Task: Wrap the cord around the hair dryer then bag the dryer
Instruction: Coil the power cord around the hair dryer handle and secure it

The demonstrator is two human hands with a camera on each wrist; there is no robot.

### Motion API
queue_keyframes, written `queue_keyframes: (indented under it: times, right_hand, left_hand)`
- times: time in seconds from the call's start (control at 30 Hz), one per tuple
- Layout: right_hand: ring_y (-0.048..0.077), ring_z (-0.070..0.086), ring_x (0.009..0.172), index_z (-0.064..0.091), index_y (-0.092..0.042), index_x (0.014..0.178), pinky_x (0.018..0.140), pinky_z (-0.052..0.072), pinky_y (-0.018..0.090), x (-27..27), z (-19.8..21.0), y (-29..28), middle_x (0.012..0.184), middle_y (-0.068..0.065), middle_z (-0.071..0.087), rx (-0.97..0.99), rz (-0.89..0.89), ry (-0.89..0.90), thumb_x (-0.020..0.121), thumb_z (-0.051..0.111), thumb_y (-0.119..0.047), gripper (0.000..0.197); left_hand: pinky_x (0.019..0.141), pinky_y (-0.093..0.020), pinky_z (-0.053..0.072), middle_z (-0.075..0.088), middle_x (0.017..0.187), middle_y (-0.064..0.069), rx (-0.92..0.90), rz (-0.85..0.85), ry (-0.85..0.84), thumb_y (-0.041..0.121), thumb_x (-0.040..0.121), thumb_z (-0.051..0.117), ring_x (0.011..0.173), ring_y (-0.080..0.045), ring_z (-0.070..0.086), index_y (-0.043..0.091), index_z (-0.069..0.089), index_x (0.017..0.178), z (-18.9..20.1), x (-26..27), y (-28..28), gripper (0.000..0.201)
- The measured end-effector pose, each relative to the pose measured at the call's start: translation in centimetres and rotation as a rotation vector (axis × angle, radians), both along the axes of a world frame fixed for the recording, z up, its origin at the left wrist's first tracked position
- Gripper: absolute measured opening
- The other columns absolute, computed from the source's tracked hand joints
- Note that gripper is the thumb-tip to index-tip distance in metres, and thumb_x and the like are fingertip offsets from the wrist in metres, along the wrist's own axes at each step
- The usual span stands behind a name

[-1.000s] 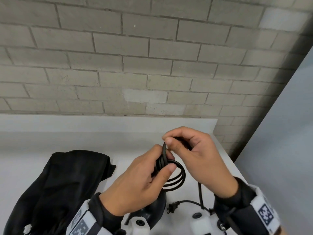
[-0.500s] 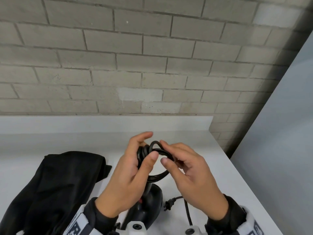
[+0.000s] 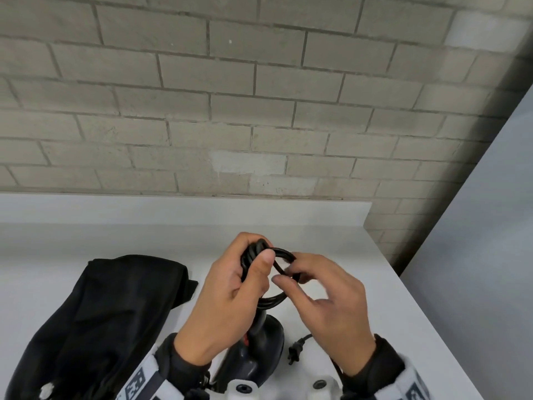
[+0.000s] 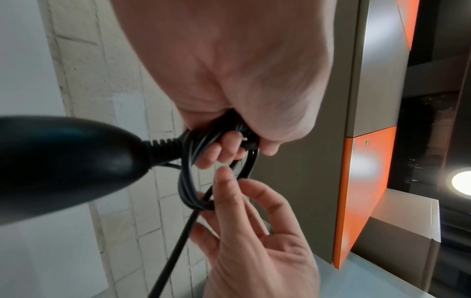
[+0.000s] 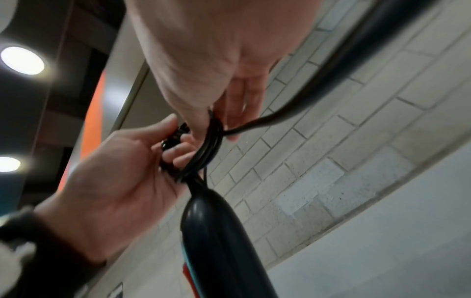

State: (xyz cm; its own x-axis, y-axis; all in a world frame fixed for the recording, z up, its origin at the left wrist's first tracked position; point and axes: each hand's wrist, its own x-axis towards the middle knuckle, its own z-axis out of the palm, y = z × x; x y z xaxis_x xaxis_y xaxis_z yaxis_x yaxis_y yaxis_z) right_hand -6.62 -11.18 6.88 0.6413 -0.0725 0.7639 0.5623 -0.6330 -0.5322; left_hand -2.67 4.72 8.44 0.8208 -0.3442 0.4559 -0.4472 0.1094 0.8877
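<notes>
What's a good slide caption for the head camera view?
Left hand grips the coiled cord above the hair dryer while the right hand feeds another loop, black bag alongside.

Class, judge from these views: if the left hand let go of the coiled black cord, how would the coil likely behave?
The cord looks springy: its loops stay round only while the left hand pinches them, so they would probably loosen. The free tail with the plug hangs limp, so it likely flops.

brick wall [image 3: 230,96] – behind | white counter [image 3: 115,243] | orange panel [image 4: 367,191] – right
</notes>
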Motion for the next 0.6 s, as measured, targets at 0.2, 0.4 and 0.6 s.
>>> queue_keyframes:
  times: [0.2, 0.4, 0.6]
  right_hand:
    - [0.015, 0.061, 0.089, 0.074, -0.021, 0.096, 0.067, 0.051, 0.022, -0.4, -0.9, 2.4, 0.113, -0.006, 0.069, -0.286, -0.320, 0.079, 0.096, 0.052, -0.036, 0.026]
    - [0.000, 0.060, 0.093, 0.072, -0.026, 0.073, 0.085, 0.042, 0.022, -1.5, 3.2, 2.4, 0.094, -0.019, 0.066, 0.345, 0.120, 0.760, 0.095, 0.060, -0.033, 0.025]
    - [0.020, 0.062, 0.093, 0.057, -0.017, 0.058, 0.087, 0.042, 0.037, -2.7, 5.5, -0.4, 0.104, 0.012, 0.073, 0.872, 0.457, 0.978, 0.092, 0.056, -0.044, 0.044]
  left_hand:
    - [0.054, -0.037, 0.045, 0.051, 0.062, 0.010, 0.084, 0.074, -0.108, 0.042, 0.096, 0.052, 0.054, -0.013, 0.047, 0.027, 0.056, 0.098, 0.0, 0.0, 0.0, 0.016]
    - [0.054, -0.025, 0.045, 0.053, 0.065, 0.011, 0.100, 0.134, -0.139, 0.036, 0.095, 0.056, 0.055, -0.005, 0.049, 0.024, 0.055, 0.098, -0.4, 0.6, 0.4, 0.012]
    - [0.055, -0.032, 0.045, 0.051, 0.069, 0.007, 0.172, 0.120, -0.242, 0.045, 0.095, 0.051, 0.057, -0.013, 0.050, 0.029, 0.054, 0.097, -0.2, 0.3, 0.3, 0.016]
